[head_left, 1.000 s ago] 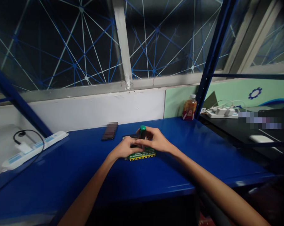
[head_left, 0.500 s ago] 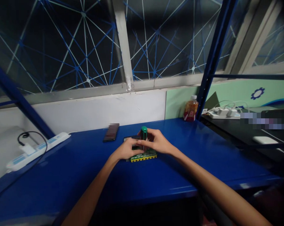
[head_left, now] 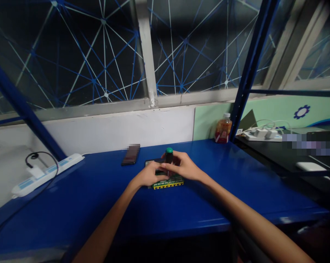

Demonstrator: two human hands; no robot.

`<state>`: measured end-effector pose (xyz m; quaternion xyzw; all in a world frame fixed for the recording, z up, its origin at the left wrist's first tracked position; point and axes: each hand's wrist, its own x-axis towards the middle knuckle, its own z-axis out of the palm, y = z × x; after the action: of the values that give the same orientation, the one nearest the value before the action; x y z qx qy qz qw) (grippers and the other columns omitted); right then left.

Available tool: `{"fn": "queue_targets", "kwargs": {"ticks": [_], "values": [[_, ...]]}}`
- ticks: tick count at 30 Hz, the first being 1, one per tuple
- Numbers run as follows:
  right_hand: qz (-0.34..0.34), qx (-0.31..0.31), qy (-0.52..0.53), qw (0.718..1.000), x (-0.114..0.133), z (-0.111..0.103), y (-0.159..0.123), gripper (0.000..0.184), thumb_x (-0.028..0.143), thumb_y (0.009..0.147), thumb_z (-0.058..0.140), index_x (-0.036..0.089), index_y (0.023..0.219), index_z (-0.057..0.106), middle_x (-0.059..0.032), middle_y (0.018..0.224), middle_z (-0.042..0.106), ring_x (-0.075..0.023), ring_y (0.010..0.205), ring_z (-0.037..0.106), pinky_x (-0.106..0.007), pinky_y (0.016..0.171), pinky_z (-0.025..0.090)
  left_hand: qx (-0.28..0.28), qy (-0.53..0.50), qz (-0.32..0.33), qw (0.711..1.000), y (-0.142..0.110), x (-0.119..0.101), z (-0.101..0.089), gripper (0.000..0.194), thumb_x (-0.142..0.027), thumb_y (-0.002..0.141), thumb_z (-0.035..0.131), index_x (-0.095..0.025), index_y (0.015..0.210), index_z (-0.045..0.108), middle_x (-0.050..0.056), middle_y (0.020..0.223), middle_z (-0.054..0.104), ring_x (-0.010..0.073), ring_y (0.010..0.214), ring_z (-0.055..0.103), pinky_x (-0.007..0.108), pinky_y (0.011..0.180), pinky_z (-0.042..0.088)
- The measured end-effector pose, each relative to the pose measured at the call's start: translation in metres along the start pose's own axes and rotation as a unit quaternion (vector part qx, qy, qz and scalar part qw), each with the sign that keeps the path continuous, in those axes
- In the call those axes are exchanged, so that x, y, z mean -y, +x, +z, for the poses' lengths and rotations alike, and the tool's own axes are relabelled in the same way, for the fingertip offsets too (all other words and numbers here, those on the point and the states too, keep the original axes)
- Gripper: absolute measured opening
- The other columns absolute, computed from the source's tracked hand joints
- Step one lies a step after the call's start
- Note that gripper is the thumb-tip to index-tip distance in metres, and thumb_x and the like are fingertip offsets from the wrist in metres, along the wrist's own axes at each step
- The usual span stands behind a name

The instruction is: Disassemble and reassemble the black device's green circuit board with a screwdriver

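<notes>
My right hand [head_left: 185,166] is closed round the dark handle of a screwdriver [head_left: 169,156] with a green cap. The screwdriver stands upright, its tip hidden behind my fingers. Under it lies a green circuit board [head_left: 172,180] with a yellow toothed strip along its near edge. My left hand [head_left: 149,174] grips the board from its left side, with thumb and fingers close to the screwdriver's shaft. The left fingertips are partly hidden. Part of a dark frame shows behind the left hand.
A phone [head_left: 131,155] lies behind on the blue table [head_left: 181,210]. To the left sits a white power strip [head_left: 48,175] with a black cable. A drink bottle [head_left: 223,128] stands at the back right by a blue post [head_left: 240,98]. Another power strip [head_left: 263,134] rests on the black desk.
The whole scene has shifted slightly right and down in view. Both hands keep their places at the board, and the screwdriver stays upright in my right hand.
</notes>
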<state>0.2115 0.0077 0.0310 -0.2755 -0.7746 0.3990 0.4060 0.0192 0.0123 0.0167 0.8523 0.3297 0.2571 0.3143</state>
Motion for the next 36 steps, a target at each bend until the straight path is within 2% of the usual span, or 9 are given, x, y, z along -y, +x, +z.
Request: {"fn": "queue_targets", "kwargs": {"ticks": [5, 11, 17, 23, 29, 36], "values": [[-0.015, -0.010, -0.028, 0.999, 0.001, 0.000, 0.000, 0.033, 0.039, 0.080, 0.065, 0.016, 0.102, 0.060, -0.0018, 0.074, 0.063, -0.0124, 0.060, 0.054, -0.026, 0.055, 0.041, -0.015, -0.004, -0.002, 1.000, 0.001, 0.001, 0.001, 0.013, -0.025, 0.074, 0.068, -0.015, 0.082, 0.072, 0.005, 0.085, 0.072, 0.0195, 0.082, 0.065, 0.029, 0.078, 0.049], [-0.009, -0.015, -0.029, 0.999, 0.002, -0.001, 0.000, 0.036, 0.041, 0.080, 0.064, 0.016, 0.105, 0.059, -0.0013, 0.072, 0.062, -0.0122, 0.059, 0.053, -0.026, 0.055, 0.041, -0.032, -0.007, 0.003, 0.999, 0.000, 0.006, 0.002, 0.019, -0.027, 0.072, 0.071, -0.015, 0.086, 0.072, 0.006, 0.087, 0.073, 0.0197, 0.083, 0.065, 0.030, 0.080, 0.048], [0.003, -0.014, -0.019, 1.000, -0.001, 0.000, 0.001, 0.038, 0.043, 0.079, 0.065, 0.016, 0.104, 0.059, -0.0010, 0.071, 0.060, -0.0118, 0.057, 0.052, -0.027, 0.055, 0.043, 0.016, -0.012, -0.003, 1.000, 0.000, 0.005, 0.000, 0.018, -0.026, 0.077, 0.066, -0.014, 0.089, 0.072, 0.005, 0.088, 0.073, 0.0196, 0.082, 0.066, 0.029, 0.077, 0.048], [0.007, -0.009, -0.029, 1.000, 0.000, 0.001, 0.001, 0.039, 0.044, 0.078, 0.065, 0.016, 0.105, 0.060, -0.0012, 0.072, 0.060, -0.0122, 0.058, 0.051, -0.027, 0.055, 0.042, -0.026, 0.015, -0.003, 1.000, 0.000, 0.004, 0.001, 0.018, -0.031, 0.073, 0.071, -0.013, 0.077, 0.071, 0.004, 0.080, 0.072, 0.0190, 0.076, 0.065, 0.026, 0.072, 0.048], [0.014, -0.020, -0.025, 0.999, 0.001, -0.001, 0.001, 0.037, 0.043, 0.078, 0.065, 0.016, 0.103, 0.060, -0.0023, 0.074, 0.062, -0.0127, 0.060, 0.054, -0.028, 0.057, 0.044, -0.047, 0.028, 0.013, 0.998, 0.001, 0.001, 0.004, 0.022, -0.031, 0.072, 0.071, -0.013, 0.085, 0.071, 0.005, 0.086, 0.072, 0.0204, 0.082, 0.065, 0.029, 0.076, 0.048], [0.041, -0.021, -0.008, 0.999, -0.003, -0.001, 0.001, 0.039, 0.045, 0.077, 0.066, 0.017, 0.104, 0.059, -0.0024, 0.072, 0.062, -0.0139, 0.058, 0.057, -0.030, 0.058, 0.048, -0.006, 0.051, 0.038, 0.998, -0.001, -0.007, 0.000, 0.016, -0.023, 0.080, 0.061, -0.015, 0.087, 0.073, 0.005, 0.088, 0.073, 0.0190, 0.085, 0.065, 0.028, 0.079, 0.047]]}}
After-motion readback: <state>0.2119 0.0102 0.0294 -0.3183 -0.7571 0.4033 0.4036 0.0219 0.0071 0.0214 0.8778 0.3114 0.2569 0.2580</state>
